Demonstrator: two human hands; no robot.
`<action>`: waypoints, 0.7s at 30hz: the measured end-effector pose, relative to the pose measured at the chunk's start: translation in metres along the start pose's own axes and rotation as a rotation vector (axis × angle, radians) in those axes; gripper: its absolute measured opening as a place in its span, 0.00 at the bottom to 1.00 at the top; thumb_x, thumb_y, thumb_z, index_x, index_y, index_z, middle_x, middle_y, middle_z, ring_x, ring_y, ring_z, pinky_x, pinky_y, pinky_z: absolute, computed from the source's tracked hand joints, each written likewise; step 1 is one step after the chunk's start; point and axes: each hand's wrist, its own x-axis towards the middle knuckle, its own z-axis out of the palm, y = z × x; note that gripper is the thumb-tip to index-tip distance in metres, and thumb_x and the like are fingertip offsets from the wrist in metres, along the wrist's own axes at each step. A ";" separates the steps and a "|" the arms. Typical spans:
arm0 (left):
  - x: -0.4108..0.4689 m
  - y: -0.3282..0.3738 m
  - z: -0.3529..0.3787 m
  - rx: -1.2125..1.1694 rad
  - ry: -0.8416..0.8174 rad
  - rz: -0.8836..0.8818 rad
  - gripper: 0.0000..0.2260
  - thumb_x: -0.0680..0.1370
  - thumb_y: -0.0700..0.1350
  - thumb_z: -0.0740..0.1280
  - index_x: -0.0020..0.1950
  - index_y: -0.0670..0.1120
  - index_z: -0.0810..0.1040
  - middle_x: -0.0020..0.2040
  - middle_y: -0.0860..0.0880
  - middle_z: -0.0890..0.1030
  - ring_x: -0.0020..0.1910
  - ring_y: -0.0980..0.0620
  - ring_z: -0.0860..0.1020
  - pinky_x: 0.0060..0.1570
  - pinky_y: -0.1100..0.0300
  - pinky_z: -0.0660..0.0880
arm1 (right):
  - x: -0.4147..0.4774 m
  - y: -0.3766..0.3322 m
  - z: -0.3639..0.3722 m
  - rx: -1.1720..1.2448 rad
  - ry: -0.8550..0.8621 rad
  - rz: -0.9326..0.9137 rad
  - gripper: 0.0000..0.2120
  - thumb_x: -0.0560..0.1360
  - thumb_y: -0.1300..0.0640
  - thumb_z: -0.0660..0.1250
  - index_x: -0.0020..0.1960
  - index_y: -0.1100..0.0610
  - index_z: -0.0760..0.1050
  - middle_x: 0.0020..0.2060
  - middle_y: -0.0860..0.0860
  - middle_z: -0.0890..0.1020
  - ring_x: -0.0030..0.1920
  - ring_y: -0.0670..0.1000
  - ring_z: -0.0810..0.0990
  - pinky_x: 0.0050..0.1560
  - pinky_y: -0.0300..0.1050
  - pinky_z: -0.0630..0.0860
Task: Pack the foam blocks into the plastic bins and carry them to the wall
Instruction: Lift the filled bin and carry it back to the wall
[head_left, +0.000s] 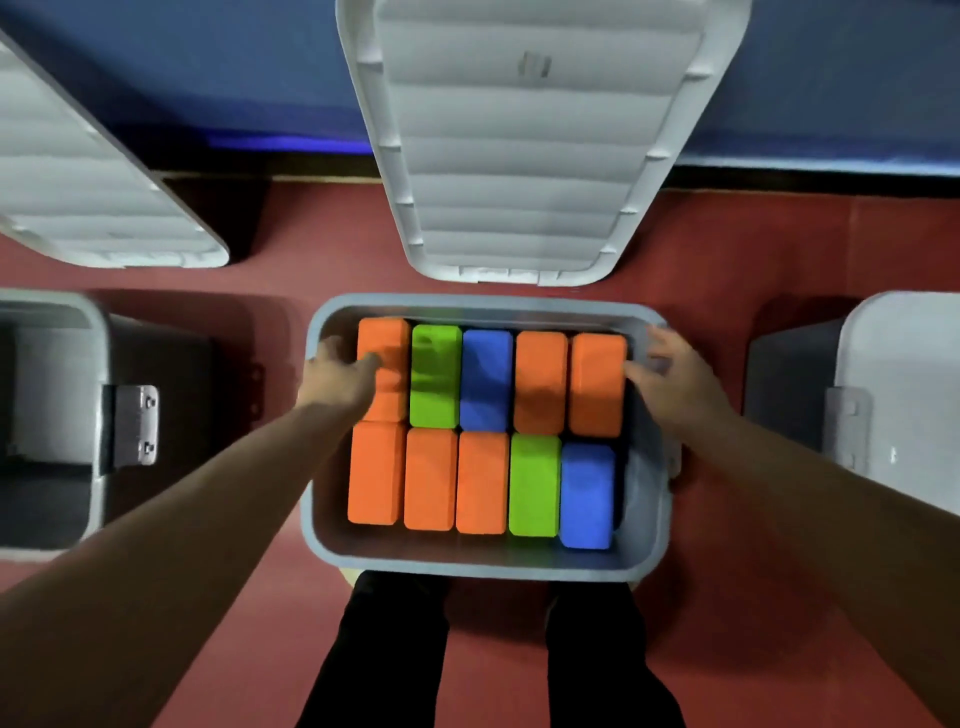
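- Left hand (340, 382), fingers straight, presses the far-left orange block (384, 335) in the bin (467, 564) (ten packed).
- Right hand (675, 382), fingers loose, touches the far-right orange block (597, 395).

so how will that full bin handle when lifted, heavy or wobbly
Probably light for its size: the bin shows only foam blocks. The load likely won't shift, since the ten visible blocks sit in two fairly tight rows. Plastic walls may flex, so the left hand and right hand at opposite ends seem sensible.
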 end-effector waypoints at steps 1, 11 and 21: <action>-0.002 0.022 -0.005 -0.029 -0.019 0.068 0.25 0.75 0.53 0.64 0.72 0.48 0.70 0.63 0.45 0.78 0.58 0.44 0.78 0.52 0.56 0.72 | 0.006 -0.025 -0.004 0.079 -0.002 -0.023 0.22 0.76 0.58 0.71 0.69 0.58 0.73 0.54 0.48 0.80 0.56 0.51 0.78 0.52 0.29 0.69; 0.019 0.249 -0.088 0.010 0.214 0.714 0.26 0.76 0.47 0.64 0.75 0.47 0.66 0.74 0.48 0.68 0.72 0.47 0.67 0.71 0.52 0.64 | 0.042 -0.212 -0.044 0.701 -0.046 -0.161 0.06 0.79 0.54 0.65 0.52 0.52 0.79 0.54 0.51 0.84 0.46 0.54 0.84 0.48 0.48 0.81; 0.024 0.256 -0.079 0.506 0.396 0.802 0.23 0.73 0.50 0.66 0.68 0.50 0.73 0.66 0.42 0.69 0.67 0.41 0.67 0.66 0.45 0.62 | 0.023 -0.213 -0.010 1.054 -0.349 0.094 0.21 0.79 0.39 0.62 0.62 0.53 0.75 0.60 0.50 0.81 0.57 0.53 0.82 0.55 0.52 0.81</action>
